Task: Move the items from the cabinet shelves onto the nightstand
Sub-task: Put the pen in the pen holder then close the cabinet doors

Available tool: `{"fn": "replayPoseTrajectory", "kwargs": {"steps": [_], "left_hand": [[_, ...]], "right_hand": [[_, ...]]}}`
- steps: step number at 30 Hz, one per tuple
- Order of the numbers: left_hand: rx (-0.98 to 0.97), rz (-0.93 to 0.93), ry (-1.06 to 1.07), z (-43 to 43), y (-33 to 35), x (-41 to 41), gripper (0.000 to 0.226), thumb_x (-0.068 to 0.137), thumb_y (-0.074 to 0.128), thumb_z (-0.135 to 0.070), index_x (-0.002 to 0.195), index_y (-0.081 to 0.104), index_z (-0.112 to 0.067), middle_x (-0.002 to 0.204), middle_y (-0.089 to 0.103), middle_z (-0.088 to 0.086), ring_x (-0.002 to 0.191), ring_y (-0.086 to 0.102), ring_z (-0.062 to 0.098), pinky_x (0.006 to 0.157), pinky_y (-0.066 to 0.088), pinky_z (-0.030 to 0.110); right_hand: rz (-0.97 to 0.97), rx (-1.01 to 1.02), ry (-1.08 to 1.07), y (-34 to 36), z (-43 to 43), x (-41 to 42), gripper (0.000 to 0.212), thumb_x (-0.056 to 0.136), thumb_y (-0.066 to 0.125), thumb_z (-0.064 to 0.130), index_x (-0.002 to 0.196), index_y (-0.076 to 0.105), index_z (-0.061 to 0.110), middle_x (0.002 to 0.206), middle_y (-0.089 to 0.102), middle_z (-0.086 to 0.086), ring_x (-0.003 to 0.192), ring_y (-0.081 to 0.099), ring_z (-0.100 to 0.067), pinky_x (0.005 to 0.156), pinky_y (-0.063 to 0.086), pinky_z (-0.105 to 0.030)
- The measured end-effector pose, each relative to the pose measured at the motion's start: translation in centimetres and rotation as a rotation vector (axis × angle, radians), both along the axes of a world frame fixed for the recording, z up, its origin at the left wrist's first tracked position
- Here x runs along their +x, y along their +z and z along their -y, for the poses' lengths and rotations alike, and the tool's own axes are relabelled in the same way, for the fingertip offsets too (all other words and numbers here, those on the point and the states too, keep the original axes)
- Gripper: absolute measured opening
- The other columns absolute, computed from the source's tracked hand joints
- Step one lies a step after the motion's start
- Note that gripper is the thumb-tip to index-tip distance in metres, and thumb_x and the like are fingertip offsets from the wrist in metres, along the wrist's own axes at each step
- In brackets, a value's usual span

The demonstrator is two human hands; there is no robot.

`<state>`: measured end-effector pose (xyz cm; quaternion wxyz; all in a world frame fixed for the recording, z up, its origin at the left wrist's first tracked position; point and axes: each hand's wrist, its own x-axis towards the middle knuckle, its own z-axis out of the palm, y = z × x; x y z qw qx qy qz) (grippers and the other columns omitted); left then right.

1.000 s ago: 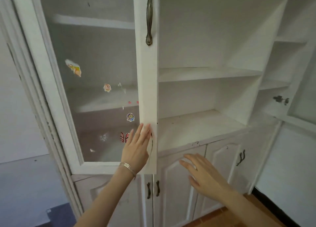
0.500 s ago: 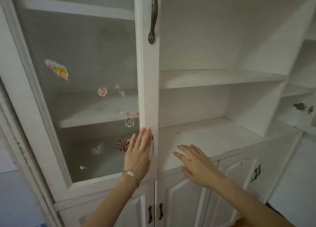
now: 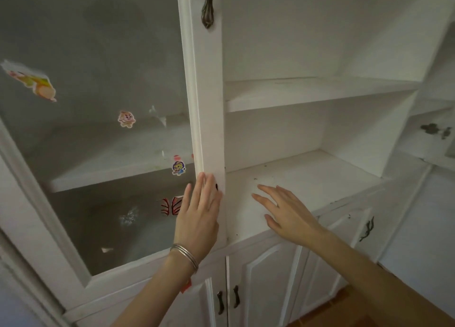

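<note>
A white cabinet fills the view. My left hand (image 3: 199,216), with a silver bangle at the wrist, lies flat with fingers straight against the frame of the glass door (image 3: 209,130). My right hand (image 3: 285,211) hovers, fingers spread and holding nothing, over the front of the lower open shelf (image 3: 307,176). That shelf and the upper shelf (image 3: 307,93) show only bare white board with a few dark specks. No items show behind the glass either. The nightstand is out of view.
The glass pane (image 3: 98,142) carries several cartoon stickers. A dark metal handle (image 3: 208,9) hangs on the door frame. Below are closed lower doors with dark handles (image 3: 227,299). Another open door (image 3: 435,132) stands at the right.
The view has moved closer to the cabinet and tilted up. The glass door has swung toward the cabinet under my left hand. My right hand has risen from the lower doors to the lower shelf.
</note>
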<state>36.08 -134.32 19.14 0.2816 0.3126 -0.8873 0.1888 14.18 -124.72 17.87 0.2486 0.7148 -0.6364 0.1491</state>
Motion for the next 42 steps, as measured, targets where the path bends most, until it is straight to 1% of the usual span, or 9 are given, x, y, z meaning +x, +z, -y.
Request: {"fn": "replayPoseTrajectory", "kwargs": {"steps": [4,9,14,18,21,25,28,32,42], "left_hand": [[0.076,0.008,-0.062,-1.5,-0.3,-1.3,0.056,0.054,0.071,-0.008,0.11,0.065,-0.008,0.13,0.051,0.02,0.129,0.031,0.051,0.099,0.036,0.057],[0.225,0.195,-0.274,-4.4,-5.0,-6.6,0.052,0.05,0.083,-0.02,0.1,0.07,-0.013,0.121,0.06,0.016,0.118,0.05,0.042,0.092,0.046,0.054],[0.265,0.279,-0.466,-8.1,-6.3,-13.1,0.044,0.085,0.057,-0.043,0.121,0.059,-0.02,0.132,0.054,0.008,0.128,0.043,0.031,0.105,0.035,0.048],[0.25,0.247,-0.682,-10.8,-7.1,-18.4,0.037,0.082,0.051,-0.039,0.1,0.07,-0.013,0.103,0.068,0.011,0.097,0.064,0.031,0.081,0.053,0.047],[0.225,0.233,-0.805,-14.1,-7.5,-21.9,0.03,0.077,0.062,-0.036,0.095,0.071,-0.014,0.094,0.069,0.009,0.083,0.067,0.027,0.071,0.055,0.041],[0.24,0.244,-0.91,-19.1,-8.4,-26.1,0.034,0.077,0.047,-0.034,0.091,0.071,-0.016,0.085,0.069,0.004,0.074,0.066,0.023,0.064,0.055,0.037],[0.249,0.219,-0.97,-23.2,-9.4,-29.4,0.028,0.073,0.064,-0.033,0.094,0.071,-0.016,0.085,0.069,0.003,0.075,0.066,0.022,0.065,0.055,0.037],[0.254,0.188,-1.013,-28.9,-9.4,-33.9,0.042,0.074,0.038,-0.035,0.094,0.071,-0.019,0.084,0.068,0.0,0.078,0.065,0.02,0.07,0.055,0.038],[0.252,0.14,-0.855,-36.0,-6.2,-44.4,0.044,0.081,0.038,-0.036,0.108,0.068,-0.018,0.101,0.069,0.003,0.097,0.064,0.025,0.084,0.052,0.047]], "right_hand": [[0.038,0.034,-0.079,-1.8,-1.9,-2.2,0.053,0.08,0.065,0.015,0.13,0.048,0.011,0.135,0.048,-0.015,0.115,0.053,-0.028,0.104,0.033,-0.043],[0.066,0.1,-0.262,-4.6,-7.3,-4.7,0.056,0.079,0.065,0.018,0.131,0.047,0.012,0.136,0.048,-0.015,0.117,0.05,-0.025,0.103,0.034,-0.041],[0.054,0.188,-0.524,-6.1,-15.4,-7.4,0.061,0.077,0.066,0.024,0.134,0.043,0.016,0.135,0.05,-0.009,0.123,0.048,-0.026,0.102,0.037,-0.045],[0.083,0.219,-0.689,-6.3,-21.4,-8.9,0.062,0.071,0.067,0.026,0.128,0.042,0.019,0.125,0.057,-0.004,0.119,0.052,-0.025,0.099,0.04,-0.045],[0.091,0.238,-0.768,-6.6,-25.8,-9.9,0.059,0.066,0.071,0.029,0.12,0.049,0.019,0.118,0.061,-0.002,0.11,0.057,-0.023,0.095,0.044,-0.044],[0.126,0.293,-0.844,-7.4,-31.8,-11.9,0.054,0.068,0.071,0.033,0.119,0.054,0.022,0.117,0.06,0.001,0.109,0.058,-0.019,0.094,0.044,-0.041],[0.154,0.327,-0.903,-7.8,-36.6,-14.1,0.05,0.074,0.062,0.035,0.123,0.054,0.024,0.121,0.058,0.003,0.113,0.055,-0.017,0.097,0.042,-0.039],[0.171,0.328,-0.948,-7.9,-42.1,-18.1,0.052,0.076,0.06,0.034,0.126,0.052,0.023,0.124,0.057,0.002,0.114,0.054,-0.018,0.096,0.044,-0.039],[0.111,0.184,-0.846,-4.5,-49.2,-30.8,0.053,0.082,0.061,0.033,0.131,0.046,0.022,0.132,0.054,-0.004,0.117,0.054,-0.021,0.1,0.039,-0.042]]}}
